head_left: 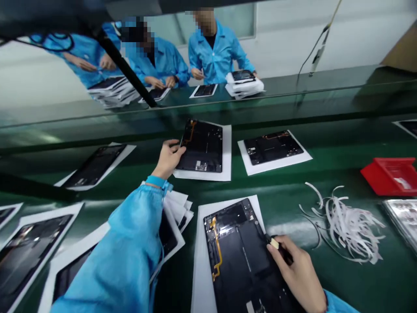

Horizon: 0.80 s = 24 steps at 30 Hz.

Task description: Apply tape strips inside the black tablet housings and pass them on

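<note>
My left hand point(169, 157) reaches forward and grips the left edge of a black tablet panel point(206, 150) with an orange flex cable, which lies over white paper. Below, a larger black panel point(241, 256) with an orange cable lies tilted on white sheets point(203, 243). At that panel's right edge, my right hand point(295, 265) is closed around a small dark tool point(282, 250) with a pale part near its tip.
Another panel point(273, 147) lies on paper at the back right. White strips point(353, 228) are heaped beside a red bin point(391, 176) and a clear tray point(404, 221). More panels point(97, 165) lie left. Across a divider, people in blue point(216, 52) handle similar panels.
</note>
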Tool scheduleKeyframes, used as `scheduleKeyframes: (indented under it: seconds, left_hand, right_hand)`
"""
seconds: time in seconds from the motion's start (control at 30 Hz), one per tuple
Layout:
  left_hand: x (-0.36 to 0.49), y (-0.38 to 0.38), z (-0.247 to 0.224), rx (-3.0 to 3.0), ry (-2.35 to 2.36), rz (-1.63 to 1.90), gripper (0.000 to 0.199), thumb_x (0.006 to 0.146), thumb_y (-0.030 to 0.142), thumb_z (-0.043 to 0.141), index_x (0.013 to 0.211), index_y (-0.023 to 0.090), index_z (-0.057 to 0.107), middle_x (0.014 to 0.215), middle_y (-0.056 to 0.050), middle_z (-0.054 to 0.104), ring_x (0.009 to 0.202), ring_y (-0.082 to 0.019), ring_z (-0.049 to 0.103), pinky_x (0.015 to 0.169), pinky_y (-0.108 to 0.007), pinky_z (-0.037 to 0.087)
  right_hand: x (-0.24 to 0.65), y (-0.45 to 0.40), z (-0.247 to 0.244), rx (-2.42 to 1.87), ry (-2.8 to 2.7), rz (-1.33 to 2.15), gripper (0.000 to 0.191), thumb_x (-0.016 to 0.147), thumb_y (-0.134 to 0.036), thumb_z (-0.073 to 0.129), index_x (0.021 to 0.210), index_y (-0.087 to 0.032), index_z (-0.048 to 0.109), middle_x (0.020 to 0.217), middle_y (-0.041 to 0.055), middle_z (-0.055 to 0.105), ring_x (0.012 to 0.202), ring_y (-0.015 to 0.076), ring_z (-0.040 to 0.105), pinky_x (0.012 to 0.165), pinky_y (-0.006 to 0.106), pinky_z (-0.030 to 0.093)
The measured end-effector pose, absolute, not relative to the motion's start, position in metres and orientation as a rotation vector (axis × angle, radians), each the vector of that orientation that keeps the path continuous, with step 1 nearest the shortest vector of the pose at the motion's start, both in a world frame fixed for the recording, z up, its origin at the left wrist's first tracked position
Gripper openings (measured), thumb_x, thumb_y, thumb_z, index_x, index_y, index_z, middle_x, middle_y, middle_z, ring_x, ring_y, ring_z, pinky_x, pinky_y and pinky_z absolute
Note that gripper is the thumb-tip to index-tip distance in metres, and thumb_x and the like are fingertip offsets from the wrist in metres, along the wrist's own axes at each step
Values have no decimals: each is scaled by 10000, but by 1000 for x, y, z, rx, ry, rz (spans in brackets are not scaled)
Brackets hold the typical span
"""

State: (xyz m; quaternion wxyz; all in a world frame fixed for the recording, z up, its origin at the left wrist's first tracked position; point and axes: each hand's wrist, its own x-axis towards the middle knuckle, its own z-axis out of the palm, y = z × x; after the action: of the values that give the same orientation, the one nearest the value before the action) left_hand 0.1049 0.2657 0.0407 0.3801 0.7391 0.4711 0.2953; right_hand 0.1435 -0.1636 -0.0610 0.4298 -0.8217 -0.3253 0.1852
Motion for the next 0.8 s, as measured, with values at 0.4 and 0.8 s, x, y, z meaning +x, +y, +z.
scheduleKeyframes:
  seconds: [0.4, 0.8]
  left_hand:
    - [231, 199, -30, 2019, 1206, 322, 268, 928, 353, 621, 1108, 155, 632, 1138, -78, 648, 1032, -221, 636, 903, -429, 524]
    - [262, 154, -29, 1407, 991, 405, 320, 948, 346, 589, 1198, 147, 583, 1183, -94, 617, 1004, -216, 637, 849, -414, 555]
  right_hand:
    - [144, -161, -74, -1958, -804, 422, 290, 980, -507, 501, 928, -244, 612, 693, -22, 647, 575, 159, 619, 559, 197, 468]
    - [147, -157, -77, -1841, -649, 434, 398, 895, -598, 581, 824, -209, 628, 604, -27, 534, 518, 138, 520, 513, 173, 438]
